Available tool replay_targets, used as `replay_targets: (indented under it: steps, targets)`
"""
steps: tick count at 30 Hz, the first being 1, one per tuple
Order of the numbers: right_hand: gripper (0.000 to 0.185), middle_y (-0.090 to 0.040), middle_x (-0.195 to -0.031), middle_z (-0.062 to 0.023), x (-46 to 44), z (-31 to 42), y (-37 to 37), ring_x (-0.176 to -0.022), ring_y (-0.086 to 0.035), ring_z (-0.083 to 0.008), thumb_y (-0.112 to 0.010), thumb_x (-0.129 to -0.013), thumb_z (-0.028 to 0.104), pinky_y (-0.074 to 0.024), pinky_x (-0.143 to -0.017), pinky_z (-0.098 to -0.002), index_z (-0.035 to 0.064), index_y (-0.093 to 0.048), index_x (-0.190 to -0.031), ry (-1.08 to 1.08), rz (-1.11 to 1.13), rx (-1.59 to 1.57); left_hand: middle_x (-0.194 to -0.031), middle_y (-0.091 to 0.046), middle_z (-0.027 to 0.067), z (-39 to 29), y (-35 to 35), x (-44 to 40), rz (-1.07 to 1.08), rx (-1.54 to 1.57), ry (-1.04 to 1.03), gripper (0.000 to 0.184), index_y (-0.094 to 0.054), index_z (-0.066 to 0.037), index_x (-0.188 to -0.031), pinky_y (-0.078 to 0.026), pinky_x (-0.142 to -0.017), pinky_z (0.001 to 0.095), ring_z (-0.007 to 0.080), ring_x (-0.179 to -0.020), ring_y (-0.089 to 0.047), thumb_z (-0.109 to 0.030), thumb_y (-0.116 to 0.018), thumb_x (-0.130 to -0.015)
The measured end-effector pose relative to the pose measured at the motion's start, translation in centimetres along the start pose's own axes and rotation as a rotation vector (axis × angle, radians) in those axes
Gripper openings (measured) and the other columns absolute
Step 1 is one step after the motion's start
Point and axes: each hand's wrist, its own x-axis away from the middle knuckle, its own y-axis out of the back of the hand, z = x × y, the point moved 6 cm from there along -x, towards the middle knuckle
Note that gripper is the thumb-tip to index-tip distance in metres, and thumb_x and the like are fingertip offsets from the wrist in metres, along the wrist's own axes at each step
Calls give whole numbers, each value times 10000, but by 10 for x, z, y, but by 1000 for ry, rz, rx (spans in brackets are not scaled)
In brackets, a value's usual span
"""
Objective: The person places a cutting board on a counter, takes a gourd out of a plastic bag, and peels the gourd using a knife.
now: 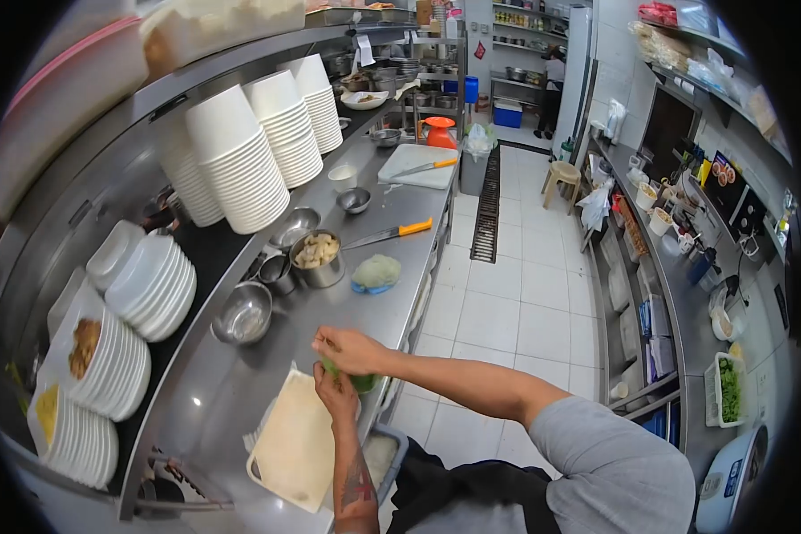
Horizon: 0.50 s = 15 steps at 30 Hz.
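Note:
My left hand [335, 396] is closed on a small green piece [329, 366], perhaps a leaf or vegetable; its exact kind does not show. Just above it, my right hand [349, 350] is pinched with its fingertips close to the left hand, and what they hold is hidden. More green [363, 383] shows under my right wrist by the counter edge. Below the hands lies a pale cutting board [295, 440] on a cloth. Ahead are a steel pot of light chunks [319, 258], a pale green bundle [376, 272] on something blue, and a steel bowl [242, 313].
An orange-handled knife [392, 233] lies on the counter, and a second knife [425, 167] on a white board [418, 178]. Tall stacks of white bowls [238, 160] line the left shelf. A stool [562, 182] stands in the aisle. Far back is another person [552, 89].

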Motion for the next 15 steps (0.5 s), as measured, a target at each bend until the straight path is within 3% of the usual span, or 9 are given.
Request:
replay_targets:
  steps: [2, 3, 7, 9, 12, 15]
  targets:
    - [453, -641, -1166, -195, -9, -18, 12, -1041, -631, -394, -595, -962, 352, -512, -859, -477, 61, -526, -1303, 115, 53, 66, -995, -607, 194, 34, -14, -22, -64, 48, 206, 219, -685, 19, -1036, -481, -761, 472, 394, -881, -592, -157, -586, -951]
    - [668, -546, -1335, -207, -11, -41, 15, -1186, -577, -400, -669, -894, 306, -506, -943, -483, 101, -393, -1466, 189, 6, 184, -948, -621, 176, 54, -20, -31, -85, -57, 124, 189, -699, 5, -1001, -482, -730, 454, 376, -844, -598, -135, -591, -932]
    - [732, -509, -1370, -215, -23, -84, 18, -1251, -549, -391, -698, -848, 212, -499, -981, -492, 110, -369, -1494, 31, 107, 452, -830, -632, 172, 82, -36, -68, -34, -60, 98, 168, -701, 10, -949, -483, -677, 424, 356, -749, -602, -110, -590, -912]
    - [700, -551, -1325, -211, -36, -98, 11, -1228, -565, -397, -705, -823, 155, -510, -948, -500, 96, -419, -1460, -61, 99, 303, -698, -619, 178, 93, -55, -75, 157, 17, 358, 157, -697, 21, -911, -477, -617, 413, 359, -635, -580, -96, -595, -889]
    - [615, -619, -1224, -205, -71, -131, 5, -1165, -599, -413, -703, -833, 152, -528, -891, -512, 81, -479, -1400, 17, -52, 284, -656, -609, 197, 91, -67, -79, 115, -112, 297, 166, -692, 29, -915, -470, -573, 418, 346, -555, -560, -108, -599, -895]
    - [589, -654, -1146, -218, -98, -152, 3, -1068, -634, -441, -694, -822, 148, -532, -865, -512, 66, -496, -1371, -24, -13, 304, -652, -615, 206, 89, -71, -81, 46, -51, 369, 174, -697, 18, -891, -484, -586, 432, 320, -559, -594, -143, -633, -912]
